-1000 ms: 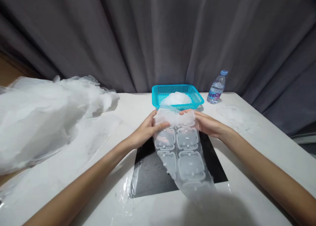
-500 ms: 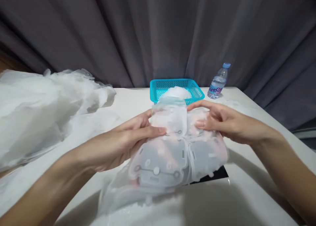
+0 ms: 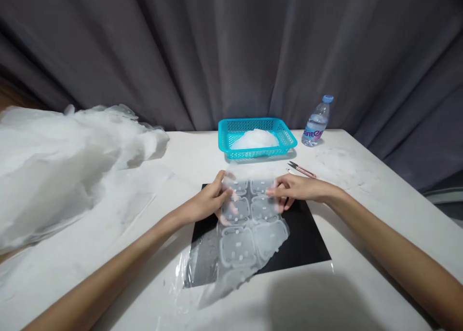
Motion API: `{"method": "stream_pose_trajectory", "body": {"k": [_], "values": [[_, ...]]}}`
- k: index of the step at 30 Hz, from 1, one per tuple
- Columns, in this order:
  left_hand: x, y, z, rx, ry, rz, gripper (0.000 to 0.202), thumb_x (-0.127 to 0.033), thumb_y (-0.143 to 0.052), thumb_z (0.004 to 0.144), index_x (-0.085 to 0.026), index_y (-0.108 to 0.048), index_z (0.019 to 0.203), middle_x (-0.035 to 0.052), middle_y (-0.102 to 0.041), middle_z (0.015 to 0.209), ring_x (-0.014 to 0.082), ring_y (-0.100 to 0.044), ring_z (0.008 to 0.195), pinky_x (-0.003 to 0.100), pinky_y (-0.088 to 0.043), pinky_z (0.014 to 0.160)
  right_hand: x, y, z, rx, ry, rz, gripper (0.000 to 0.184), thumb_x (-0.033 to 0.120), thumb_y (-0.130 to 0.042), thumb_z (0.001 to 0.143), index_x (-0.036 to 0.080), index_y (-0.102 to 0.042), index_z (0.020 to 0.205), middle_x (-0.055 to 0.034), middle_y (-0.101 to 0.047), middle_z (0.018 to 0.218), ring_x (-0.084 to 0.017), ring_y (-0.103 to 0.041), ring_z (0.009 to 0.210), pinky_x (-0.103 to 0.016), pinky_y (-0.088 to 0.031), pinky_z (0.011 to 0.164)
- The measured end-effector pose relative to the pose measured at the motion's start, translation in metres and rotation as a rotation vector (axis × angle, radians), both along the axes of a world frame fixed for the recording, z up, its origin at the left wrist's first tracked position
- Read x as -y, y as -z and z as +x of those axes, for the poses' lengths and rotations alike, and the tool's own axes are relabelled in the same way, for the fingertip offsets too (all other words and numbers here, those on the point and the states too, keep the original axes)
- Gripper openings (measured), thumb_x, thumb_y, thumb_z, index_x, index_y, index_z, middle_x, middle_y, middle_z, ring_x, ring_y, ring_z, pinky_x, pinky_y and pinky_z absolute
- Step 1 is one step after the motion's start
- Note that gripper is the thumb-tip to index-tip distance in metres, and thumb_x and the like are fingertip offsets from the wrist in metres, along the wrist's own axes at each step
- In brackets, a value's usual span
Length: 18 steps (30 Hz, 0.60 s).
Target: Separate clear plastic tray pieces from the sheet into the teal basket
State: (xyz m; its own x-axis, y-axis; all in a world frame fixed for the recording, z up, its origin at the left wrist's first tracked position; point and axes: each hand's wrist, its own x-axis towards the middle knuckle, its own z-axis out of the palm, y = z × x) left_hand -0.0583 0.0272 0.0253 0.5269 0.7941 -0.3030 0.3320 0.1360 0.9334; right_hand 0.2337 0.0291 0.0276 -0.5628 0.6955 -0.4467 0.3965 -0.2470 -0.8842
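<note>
A translucent white plastic sheet (image 3: pixel 237 244) with several rounded-square moulded shapes is held between both hands, low over a black mat (image 3: pixel 300 244). My left hand (image 3: pixel 214 196) grips its left edge near the far end, thumb on top and fingers showing through from beneath. On the opposite edge, my right hand (image 3: pixel 287 191) pinches the sheet between thumb and fingers. The near end of the sheet tapers and hangs slack past the mat's front edge. A piece of clear film (image 3: pixel 197 263) lies over the mat's near left corner.
A blue basket (image 3: pixel 222 135) holding a white pile (image 3: pixel 257 139) stands at the back. Pink-handled thread snips (image 3: pixel 304 170) lie beyond my right hand. A water bottle (image 3: pixel 316 122) stands at back right. A large heap of translucent white sheets (image 3: pixel 65 167) covers the table's left side.
Both hands have moved down and away from me, carrying the sheet from close to the camera to low over the black mat. The mat and snips are now in view.
</note>
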Motion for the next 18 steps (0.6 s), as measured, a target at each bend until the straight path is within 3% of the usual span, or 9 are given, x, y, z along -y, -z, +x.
{"method": "stream_pose_trajectory", "body": {"k": [2,4,6,8,9,11,13,15,18], "values": [[-0.003,0.003,-0.001,0.007,-0.085,-0.008,0.050,-0.051,-0.075,0.086,-0.026,-0.043,0.115,-0.0002,-0.071,0.080,0.0251,-0.077,0.068,0.026,-0.057,0.044,0.003,-0.006,0.006,-0.042,-0.238,-0.061,0.054,0.065,-0.077,0.086,0.013,-0.069,0.092,-0.0072,-0.075,0.086,-0.016,-0.073,0.081,-0.027,-0.059,0.077],[-0.007,0.007,-0.002,0.019,-0.196,-0.026,0.047,-0.046,-0.078,0.082,-0.025,-0.044,0.107,-0.0009,-0.070,0.078,0.0228,-0.074,0.065,0.025,-0.055,0.045,0.010,-0.007,0.001,-0.117,-0.299,-0.041,0.051,0.061,-0.081,0.084,0.014,-0.071,0.100,-0.0044,-0.074,0.091,-0.016,-0.071,0.086,-0.028,-0.057,0.084],[-0.011,0.011,-0.003,0.031,-0.306,-0.027,0.044,-0.041,-0.078,0.080,-0.024,-0.045,0.104,-0.0029,-0.066,0.077,0.0197,-0.071,0.065,0.024,-0.056,0.049,0.023,-0.003,-0.012,-0.225,-0.242,0.010,0.057,0.054,-0.087,0.080,0.017,-0.067,0.120,-0.0030,-0.072,0.101,-0.017,-0.069,0.095,-0.030,-0.055,0.091],[-0.015,0.013,-0.006,0.032,-0.375,-0.024,0.042,-0.037,-0.077,0.080,-0.023,-0.046,0.105,-0.0032,-0.063,0.080,0.0179,-0.069,0.068,0.024,-0.057,0.054,0.039,0.000,-0.031,-0.351,-0.166,0.065,0.077,0.048,-0.086,0.082,0.024,-0.049,0.145,-0.0058,-0.068,0.121,-0.020,-0.067,0.114,-0.035,-0.052,0.103],[-0.017,0.013,-0.007,0.029,-0.395,-0.027,0.042,-0.036,-0.076,0.080,-0.022,-0.046,0.106,-0.0026,-0.063,0.082,0.0177,-0.069,0.070,0.025,-0.057,0.056,0.047,0.002,-0.041,-0.380,-0.120,0.126,0.083,0.046,-0.085,0.085,0.026,-0.040,0.152,-0.0075,-0.066,0.130,-0.021,-0.064,0.122,-0.038,-0.049,0.109],[-0.018,0.011,-0.010,0.017,-0.409,-0.035,0.040,-0.034,-0.075,0.081,-0.021,-0.047,0.106,-0.0012,-0.063,0.086,0.0178,-0.068,0.074,0.025,-0.057,0.059,0.062,0.004,-0.057,-0.289,0.025,0.292,0.075,0.044,-0.080,0.090,0.028,-0.040,0.152,-0.0090,-0.063,0.135,-0.024,-0.060,0.129,-0.043,-0.046,0.113],[-0.018,0.007,-0.011,0.004,-0.392,-0.038,0.038,-0.032,-0.074,0.083,-0.020,-0.048,0.108,-0.0012,-0.062,0.088,0.0171,-0.067,0.077,0.024,-0.056,0.061,0.073,0.005,-0.068,-0.206,0.124,0.280,0.062,0.045,-0.079,0.091,0.027,-0.048,0.141,-0.0070,-0.069,0.117,-0.026,-0.067,0.113,-0.043,-0.053,0.102],[-0.016,0.003,-0.012,-0.014,-0.348,-0.057,0.041,-0.030,-0.076,0.083,-0.020,-0.048,0.111,-0.0018,-0.062,0.087,0.0172,-0.067,0.077,0.024,-0.056,0.061,0.080,0.004,-0.072,-0.259,0.191,0.105,0.055,0.047,-0.078,0.090,0.025,-0.050,0.132,-0.0033,-0.071,0.101,-0.023,-0.071,0.090,-0.038,-0.058,0.085],[-0.013,-0.002,-0.014,-0.041,-0.232,-0.106,0.048,-0.033,-0.080,0.080,-0.021,-0.048,0.113,-0.0020,-0.063,0.086,0.0202,-0.070,0.076,0.027,-0.057,0.059,0.087,-0.003,-0.066,-0.387,0.187,-0.187,0.054,0.049,-0.072,0.094,0.025,-0.044,0.134,-0.0013,-0.073,0.094,-0.016,-0.070,0.062,-0.029,-0.057,0.063]]}}
